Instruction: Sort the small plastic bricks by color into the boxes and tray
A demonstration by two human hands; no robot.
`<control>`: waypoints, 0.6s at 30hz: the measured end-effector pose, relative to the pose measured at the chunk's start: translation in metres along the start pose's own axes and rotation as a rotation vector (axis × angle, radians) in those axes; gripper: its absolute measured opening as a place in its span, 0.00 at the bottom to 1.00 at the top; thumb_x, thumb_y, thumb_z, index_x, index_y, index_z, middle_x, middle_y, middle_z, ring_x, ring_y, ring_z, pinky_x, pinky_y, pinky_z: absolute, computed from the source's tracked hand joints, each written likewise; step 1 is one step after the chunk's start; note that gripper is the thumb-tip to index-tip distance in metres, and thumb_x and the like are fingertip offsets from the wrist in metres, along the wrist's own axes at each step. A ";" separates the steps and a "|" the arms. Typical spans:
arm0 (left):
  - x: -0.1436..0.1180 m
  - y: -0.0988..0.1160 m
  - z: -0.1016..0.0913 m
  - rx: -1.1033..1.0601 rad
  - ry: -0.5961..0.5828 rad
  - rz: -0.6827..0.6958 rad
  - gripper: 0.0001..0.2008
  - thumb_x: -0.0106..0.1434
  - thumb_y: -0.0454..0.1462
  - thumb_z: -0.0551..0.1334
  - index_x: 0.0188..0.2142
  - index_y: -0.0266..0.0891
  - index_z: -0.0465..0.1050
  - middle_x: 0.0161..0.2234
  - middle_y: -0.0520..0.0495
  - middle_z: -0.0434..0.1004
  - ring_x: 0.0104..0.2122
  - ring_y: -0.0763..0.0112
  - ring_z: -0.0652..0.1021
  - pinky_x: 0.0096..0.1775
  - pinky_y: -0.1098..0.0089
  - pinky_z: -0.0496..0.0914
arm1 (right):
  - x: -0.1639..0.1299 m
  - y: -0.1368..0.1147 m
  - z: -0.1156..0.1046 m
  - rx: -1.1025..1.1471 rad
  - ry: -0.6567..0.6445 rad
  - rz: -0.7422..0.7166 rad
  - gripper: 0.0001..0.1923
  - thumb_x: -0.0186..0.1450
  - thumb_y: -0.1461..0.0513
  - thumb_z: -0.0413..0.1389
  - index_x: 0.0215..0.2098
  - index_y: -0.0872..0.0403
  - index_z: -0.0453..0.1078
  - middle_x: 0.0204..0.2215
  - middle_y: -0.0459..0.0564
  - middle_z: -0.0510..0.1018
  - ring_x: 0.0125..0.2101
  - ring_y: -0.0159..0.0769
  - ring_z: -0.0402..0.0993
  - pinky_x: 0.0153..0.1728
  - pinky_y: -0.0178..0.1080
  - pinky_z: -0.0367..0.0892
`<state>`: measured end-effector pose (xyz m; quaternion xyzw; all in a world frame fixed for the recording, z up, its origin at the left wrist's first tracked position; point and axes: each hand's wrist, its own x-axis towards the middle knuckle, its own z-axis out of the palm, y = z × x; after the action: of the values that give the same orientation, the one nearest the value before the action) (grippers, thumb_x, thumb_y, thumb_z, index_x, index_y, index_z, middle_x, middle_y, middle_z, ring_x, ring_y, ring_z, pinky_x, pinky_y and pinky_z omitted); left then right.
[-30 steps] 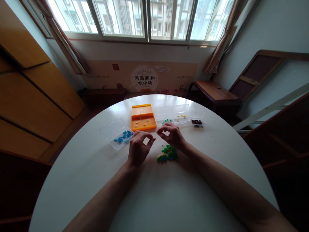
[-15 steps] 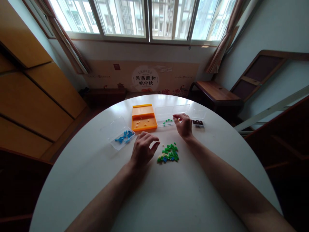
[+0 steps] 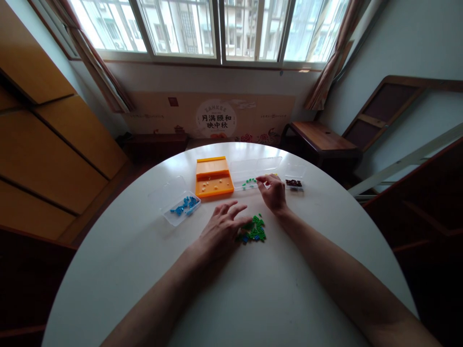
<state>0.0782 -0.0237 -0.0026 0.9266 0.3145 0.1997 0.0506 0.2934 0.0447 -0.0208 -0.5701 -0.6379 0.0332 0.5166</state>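
Far left on the round white worktop [image 3: 144,289] there's a clear plastic box [image 3: 180,204] with blue bricks in it, lid flipped open. Next over is an orange box [image 3: 214,177] with a few pale yellow bits inside. The left hand [image 3: 221,230] lies flat with fingers spread, holding nothing, fingertips touching the left edge of the little pile of green bricks [image 3: 254,230] sitting mid-worktop. Just behind that pile, the right hand [image 3: 273,192] is up at the clear box with green pieces [image 3: 248,175], thumb and forefinger pinched together; can't tell if there's a brick in there, way too small. Right of that hand is another small clear box holding dark brown pieces [image 3: 294,182].
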 end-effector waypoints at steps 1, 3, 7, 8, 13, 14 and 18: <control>0.000 -0.001 0.000 -0.001 0.018 -0.001 0.16 0.62 0.33 0.60 0.48 0.51 0.74 0.57 0.47 0.68 0.57 0.52 0.64 0.54 0.51 0.60 | -0.001 0.000 0.000 0.002 0.000 -0.003 0.08 0.61 0.63 0.54 0.33 0.54 0.77 0.29 0.50 0.77 0.29 0.38 0.69 0.38 0.42 0.67; 0.000 -0.001 0.000 -0.008 0.061 -0.014 0.11 0.63 0.33 0.60 0.43 0.47 0.75 0.54 0.46 0.71 0.56 0.54 0.65 0.54 0.53 0.61 | -0.002 -0.002 -0.001 0.004 0.000 -0.012 0.08 0.61 0.63 0.54 0.33 0.54 0.77 0.29 0.49 0.77 0.29 0.38 0.68 0.37 0.41 0.67; 0.000 -0.002 -0.001 -0.017 0.105 -0.038 0.06 0.64 0.34 0.59 0.36 0.42 0.75 0.50 0.45 0.74 0.54 0.56 0.68 0.52 0.53 0.63 | -0.004 -0.005 -0.001 0.015 -0.006 -0.028 0.07 0.61 0.64 0.55 0.32 0.54 0.77 0.28 0.49 0.76 0.28 0.38 0.68 0.37 0.41 0.67; 0.000 -0.001 -0.002 -0.018 0.109 -0.039 0.06 0.64 0.33 0.59 0.35 0.42 0.75 0.49 0.45 0.74 0.54 0.56 0.68 0.52 0.53 0.63 | -0.004 -0.006 -0.001 0.016 -0.010 -0.030 0.07 0.61 0.64 0.55 0.32 0.54 0.77 0.28 0.49 0.76 0.28 0.38 0.68 0.37 0.41 0.67; 0.000 -0.001 -0.003 -0.015 0.121 -0.043 0.06 0.63 0.33 0.60 0.31 0.41 0.74 0.48 0.46 0.75 0.53 0.57 0.68 0.52 0.53 0.63 | -0.006 -0.010 -0.001 0.014 -0.026 -0.045 0.07 0.61 0.64 0.55 0.32 0.54 0.76 0.29 0.49 0.77 0.29 0.38 0.68 0.38 0.42 0.67; 0.000 -0.001 -0.002 -0.015 0.121 -0.043 0.06 0.63 0.33 0.60 0.31 0.41 0.74 0.48 0.46 0.75 0.53 0.57 0.68 0.52 0.53 0.62 | -0.006 -0.010 -0.002 0.012 -0.029 -0.052 0.07 0.61 0.64 0.55 0.32 0.54 0.76 0.29 0.49 0.77 0.29 0.38 0.68 0.38 0.42 0.67; 0.000 -0.002 0.000 -0.014 0.124 -0.037 0.06 0.64 0.33 0.59 0.33 0.42 0.74 0.48 0.46 0.75 0.53 0.57 0.68 0.52 0.54 0.62 | -0.007 -0.012 -0.002 0.005 -0.030 -0.065 0.07 0.61 0.64 0.55 0.32 0.52 0.76 0.28 0.49 0.76 0.30 0.39 0.69 0.38 0.42 0.67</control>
<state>0.0773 -0.0221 -0.0028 0.9061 0.3326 0.2580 0.0411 0.2854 0.0339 -0.0168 -0.5475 -0.6637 0.0265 0.5090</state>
